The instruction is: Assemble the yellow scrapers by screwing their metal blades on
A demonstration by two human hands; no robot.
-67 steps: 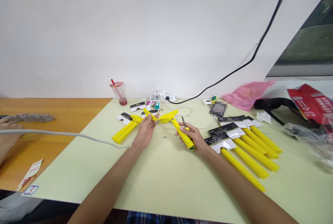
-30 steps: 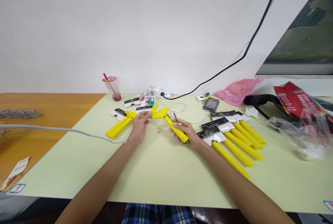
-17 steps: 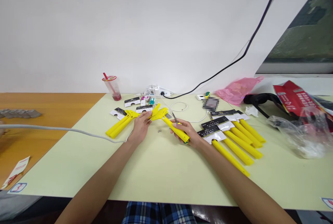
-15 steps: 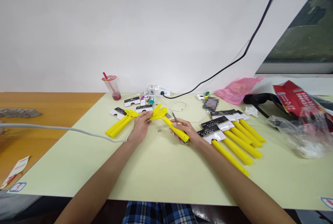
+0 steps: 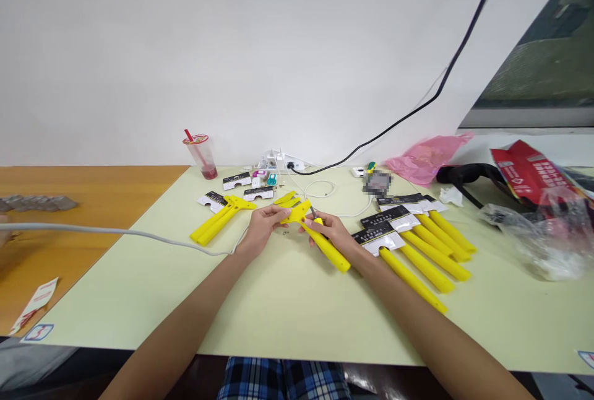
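My left hand (image 5: pixel 266 226) pinches the head of a yellow plastic scraper (image 5: pixel 335 254) whose handle slants down to the right. My right hand (image 5: pixel 335 231) is closed around a screwdriver (image 5: pixel 314 213). The screwdriver's dark shaft points up beside the scraper head, and most of its grip is hidden by the fingers. The right fingers also touch the scraper handle. Just behind the hands, more yellow scraper parts (image 5: pixel 286 199) lie on the table. A small metal piece (image 5: pixel 285 233) rests between the hands. Left of them are two yellow scrapers (image 5: pixel 218 220) side by side.
Several yellow scrapers (image 5: pixel 413 279) with black-and-white card sleeves (image 5: pixel 380 238) lie at right. A cup with a straw (image 5: pixel 202 158) stands at back left. Behind are a power strip (image 5: pixel 283 161) and cables. A pink bag (image 5: pixel 427 158) and clear plastic (image 5: pixel 547 239) lie far right.
My left hand has moved right, and the scraper has come down and right, nearer to me. Its head has come away from the yellow parts behind. My right hand keeps the screwdriver.
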